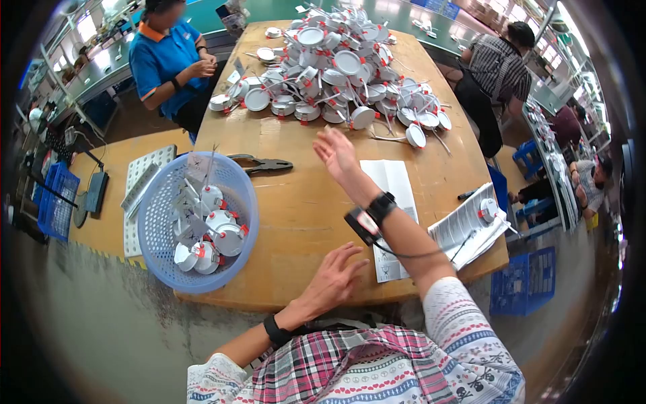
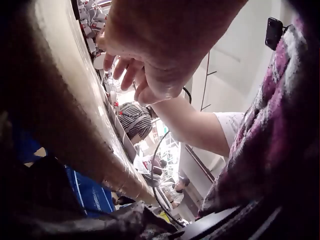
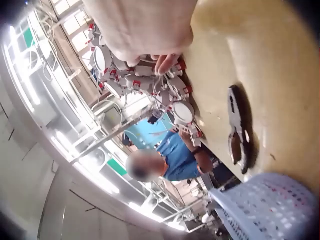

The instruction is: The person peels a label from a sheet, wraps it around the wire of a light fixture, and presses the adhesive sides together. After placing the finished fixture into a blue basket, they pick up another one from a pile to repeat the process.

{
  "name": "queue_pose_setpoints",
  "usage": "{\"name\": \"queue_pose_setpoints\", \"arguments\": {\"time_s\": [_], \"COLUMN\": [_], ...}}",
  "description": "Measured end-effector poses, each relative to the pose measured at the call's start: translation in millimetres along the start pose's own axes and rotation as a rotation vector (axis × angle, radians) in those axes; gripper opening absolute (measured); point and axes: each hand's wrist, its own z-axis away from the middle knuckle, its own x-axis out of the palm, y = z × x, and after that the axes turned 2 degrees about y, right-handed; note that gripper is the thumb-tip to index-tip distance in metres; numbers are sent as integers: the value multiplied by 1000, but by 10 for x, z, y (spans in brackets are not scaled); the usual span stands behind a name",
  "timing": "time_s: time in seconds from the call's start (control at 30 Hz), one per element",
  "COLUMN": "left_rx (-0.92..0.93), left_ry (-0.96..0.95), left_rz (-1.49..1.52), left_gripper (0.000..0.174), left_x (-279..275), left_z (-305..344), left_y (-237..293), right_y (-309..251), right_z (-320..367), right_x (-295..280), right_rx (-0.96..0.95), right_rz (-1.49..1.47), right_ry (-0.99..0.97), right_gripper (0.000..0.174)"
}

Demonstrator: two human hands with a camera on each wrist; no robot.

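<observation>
A big heap of round white downlights (image 1: 330,74) with red clips and white leads covers the far part of the wooden table. My right hand (image 1: 336,153) reaches out toward the heap's near edge, its fingers loosely bent with nothing in them; in the right wrist view this hand (image 3: 145,30) overlaps the downlights. Near the table's front edge is my left hand (image 1: 333,275), fingers spread and slightly bent, holding nothing. On the left, a blue perforated basket (image 1: 151,249) contains several downlights (image 1: 229,239). Dark-handled pliers (image 1: 272,165) lie between basket and heap.
A paper sheet (image 1: 387,182) lies right of my hands. More papers (image 1: 457,225), with one downlight (image 1: 488,210) on them, are at the right edge beside a black marker (image 1: 466,196). A person in blue (image 1: 168,60) stands at the far left; another in stripes (image 1: 498,67) is at right.
</observation>
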Motion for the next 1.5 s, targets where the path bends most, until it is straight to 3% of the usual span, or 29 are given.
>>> {"name": "queue_pose_setpoints", "arguments": {"time_s": [0.17, 0.3, 0.43, 0.5, 0.57, 0.67, 0.8, 0.87, 0.9, 0.93, 1.13, 1.23, 1.37, 1.5], "left_rx": [-34, -53, -101, -143, -197, -164, -157, -249, -294, -221, -255, -135, -150, -210], "left_ry": [101, 128, 178, 238, 315, 512, 491, 301, 208, 245, 255, 293, 336, 385], "left_rz": [15, 40, 111, 155, 179, 61, -38, 96, 159, 118, 156, -9, -3, -33], "left_gripper": [39, 35, 33, 34, 38, 49, 58, 54, 51, 38, 14, 13, 13, 13], "left_x": [-109, -145, -191, -228, -293, -451, -469, -413, -363, -301, -251, -254, -210, -134], "left_z": [127, 211, 231, 187, 112, -49, -217, -180, -160, -145, -51, -43, -35, -11], "left_y": [-65, -103, -167, -184, -200, -172, -129, -239, -294, -327, -282, -321, -335, -336], "right_y": [47, -178, -578, -785, -920, -891, -726, -654, -634, -609, -509, -426, -373, -415], "right_z": [-554, -669, -229, 147, 410, 789, 1113, 1168, 1171, 1159, 1220, 1235, 1206, 1260], "right_x": [227, 148, 109, 81, -37, -180, -281, -306, -337, -369, -508, -557, -593, -467], "right_rx": [-273, -411, -516, -460, -293, 14, 273, 346, 352, 358, 335, 312, 246, 58], "right_rz": [-60, 162, 478, 577, 651, 758, 604, 473, 473, 473, 433, 316, 262, 532], "right_ry": [242, 188, -6, -165, -432, -594, -763, -822, -835, -851, -746, -744, -730, -550], "right_gripper": [36, 27, 37, 42, 43, 42, 40, 40, 39, 38, 32, 31, 31, 30]}}
